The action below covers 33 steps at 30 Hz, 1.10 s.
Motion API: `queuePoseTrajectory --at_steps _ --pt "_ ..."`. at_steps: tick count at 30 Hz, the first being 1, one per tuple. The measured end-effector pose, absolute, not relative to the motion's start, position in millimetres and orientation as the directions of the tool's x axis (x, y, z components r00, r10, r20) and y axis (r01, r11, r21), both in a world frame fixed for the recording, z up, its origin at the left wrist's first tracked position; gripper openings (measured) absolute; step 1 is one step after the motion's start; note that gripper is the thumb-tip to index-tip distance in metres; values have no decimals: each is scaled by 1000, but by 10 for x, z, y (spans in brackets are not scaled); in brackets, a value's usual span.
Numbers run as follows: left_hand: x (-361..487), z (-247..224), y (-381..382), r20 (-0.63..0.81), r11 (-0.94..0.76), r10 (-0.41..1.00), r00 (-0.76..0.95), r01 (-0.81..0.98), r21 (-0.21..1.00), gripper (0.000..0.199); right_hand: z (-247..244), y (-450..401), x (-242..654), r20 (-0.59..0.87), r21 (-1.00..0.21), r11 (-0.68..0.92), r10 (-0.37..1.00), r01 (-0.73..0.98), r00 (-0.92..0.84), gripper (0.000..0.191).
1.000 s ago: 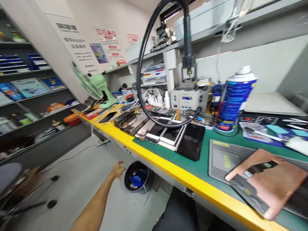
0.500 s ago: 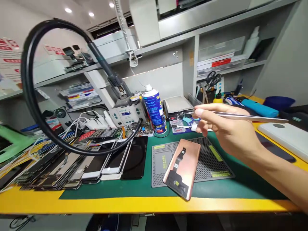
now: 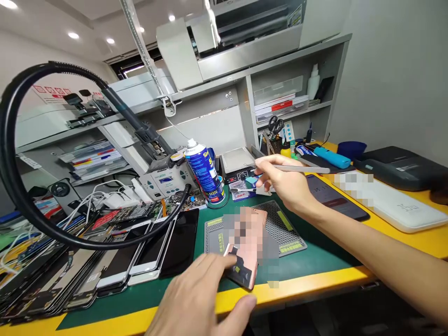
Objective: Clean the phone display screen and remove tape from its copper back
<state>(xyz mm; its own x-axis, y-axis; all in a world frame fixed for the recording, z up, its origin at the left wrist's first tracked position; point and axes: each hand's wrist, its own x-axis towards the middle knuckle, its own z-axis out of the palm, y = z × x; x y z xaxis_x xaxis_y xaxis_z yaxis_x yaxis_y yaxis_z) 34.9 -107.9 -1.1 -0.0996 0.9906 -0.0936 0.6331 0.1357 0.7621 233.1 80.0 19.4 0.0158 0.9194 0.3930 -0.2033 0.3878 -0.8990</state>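
My right hand (image 3: 285, 179) pinches a pair of metal tweezers (image 3: 308, 169) above the mat's far side, thin tips pointing left. My left hand (image 3: 196, 298) is open, thumb and fingers apart, at the near left corner of a copper-coloured phone panel (image 3: 254, 233). Its fingertips reach that corner; whether they touch, I cannot tell. A black flex cable runs on the panel, whose middle is blurred by pixel blocks. The panel lies at a slant on a grey perforated mat (image 3: 296, 242), its near end past the mat's edge. Below my right hand lies a small brush (image 3: 245, 190).
Phone screens (image 3: 180, 242) lie in rows at left, under a looping black hose (image 3: 10, 186). A blue spray can (image 3: 205, 175) stands behind the mat. At right are a lit phone (image 3: 336, 200), a white power bank (image 3: 395, 200) and a black case (image 3: 402, 165).
My left hand has come into view from below and reached the panel's near corner. My right hand still holds the tweezers. The camera view has turned to the right.
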Motion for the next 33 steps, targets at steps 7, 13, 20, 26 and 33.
queuePoseTrajectory --at_steps 7,13,20,26,33 --pt "849 45 -528 4 28 999 -34 889 457 58 111 950 2337 377 -909 370 926 -192 -2 38" --pt "884 105 -578 7 67 997 -75 930 362 59 119 963 2334 349 -916 340 937 -213 -5 36" --pt "760 96 -664 290 27 953 -90 977 212 66 251 939 2424 256 -905 258 965 -339 51 13" --pt "788 -43 -624 661 -111 743 105 993 -32 67 362 820 2397 74 -802 -83 969 -592 -236 21" --pt "961 -195 -429 754 -115 635 168 986 -123 66 389 710 2344 -4 -645 -340 897 -684 -442 29"
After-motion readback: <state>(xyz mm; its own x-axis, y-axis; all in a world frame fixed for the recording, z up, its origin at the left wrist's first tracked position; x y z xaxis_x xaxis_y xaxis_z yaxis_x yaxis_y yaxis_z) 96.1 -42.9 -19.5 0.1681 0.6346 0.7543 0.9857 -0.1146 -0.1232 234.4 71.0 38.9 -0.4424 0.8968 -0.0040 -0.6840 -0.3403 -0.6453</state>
